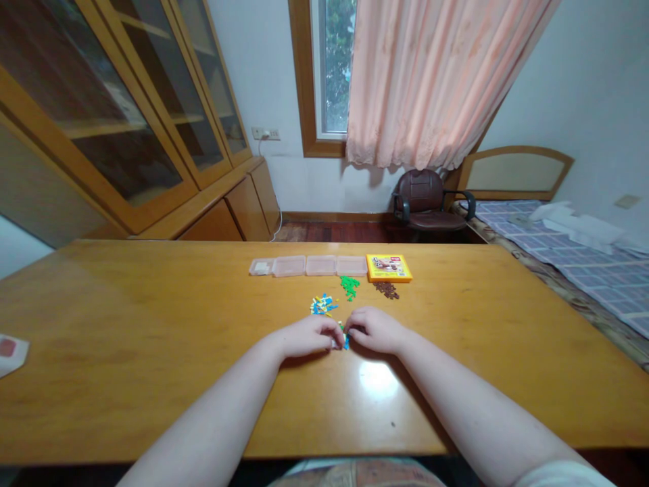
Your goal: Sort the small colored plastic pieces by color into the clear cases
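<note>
My left hand [310,335] and my right hand [374,329] rest on the wooden table [152,352], fingertips meeting over a tiny cluster of coloured bricks [344,338]. Both hands have their fingers pinched together on these small pieces. Just beyond them lies a loose pile of blue, yellow and white bricks [323,305]. Farther back sit a heap of green bricks [349,287] and a heap of brown bricks [386,289].
A row of clear plastic trays [307,266] and a yellow box [388,267] lie at the table's far side. A white card [10,352] sits at the left edge. Behind the table stand a brown office chair [428,197], a bed and a glass-door cabinet.
</note>
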Motion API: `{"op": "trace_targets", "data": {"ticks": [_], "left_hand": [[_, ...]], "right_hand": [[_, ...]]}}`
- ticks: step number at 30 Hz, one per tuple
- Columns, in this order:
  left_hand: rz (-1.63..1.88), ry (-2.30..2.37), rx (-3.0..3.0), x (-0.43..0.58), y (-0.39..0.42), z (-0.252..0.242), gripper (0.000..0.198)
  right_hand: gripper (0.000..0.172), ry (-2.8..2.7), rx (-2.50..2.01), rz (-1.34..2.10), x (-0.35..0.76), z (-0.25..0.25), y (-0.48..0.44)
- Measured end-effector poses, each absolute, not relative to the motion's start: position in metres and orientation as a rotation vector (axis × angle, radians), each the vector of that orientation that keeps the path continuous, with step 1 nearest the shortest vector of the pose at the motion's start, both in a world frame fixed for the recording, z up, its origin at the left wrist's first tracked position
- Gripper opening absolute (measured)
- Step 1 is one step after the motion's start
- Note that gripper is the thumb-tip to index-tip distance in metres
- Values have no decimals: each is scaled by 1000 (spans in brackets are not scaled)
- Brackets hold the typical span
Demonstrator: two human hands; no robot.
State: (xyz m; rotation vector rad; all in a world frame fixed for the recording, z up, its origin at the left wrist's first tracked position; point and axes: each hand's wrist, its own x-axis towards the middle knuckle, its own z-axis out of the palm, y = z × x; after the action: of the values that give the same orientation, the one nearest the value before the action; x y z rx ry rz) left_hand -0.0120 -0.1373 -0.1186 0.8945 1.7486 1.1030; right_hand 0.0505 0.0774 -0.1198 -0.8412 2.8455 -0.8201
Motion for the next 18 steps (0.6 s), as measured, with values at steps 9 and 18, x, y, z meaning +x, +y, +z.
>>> {"op": "trace_targets", "data": {"ticks": [9, 18], "left_hand": [[1355, 1907, 969, -16, -133, -118, 28], [925, 2468, 1296, -23, -144, -110, 32]], "right_hand": [[20, 2904, -723, -781, 50, -118, 79], [22, 2962, -631, -885, 47, -117, 87]]}}
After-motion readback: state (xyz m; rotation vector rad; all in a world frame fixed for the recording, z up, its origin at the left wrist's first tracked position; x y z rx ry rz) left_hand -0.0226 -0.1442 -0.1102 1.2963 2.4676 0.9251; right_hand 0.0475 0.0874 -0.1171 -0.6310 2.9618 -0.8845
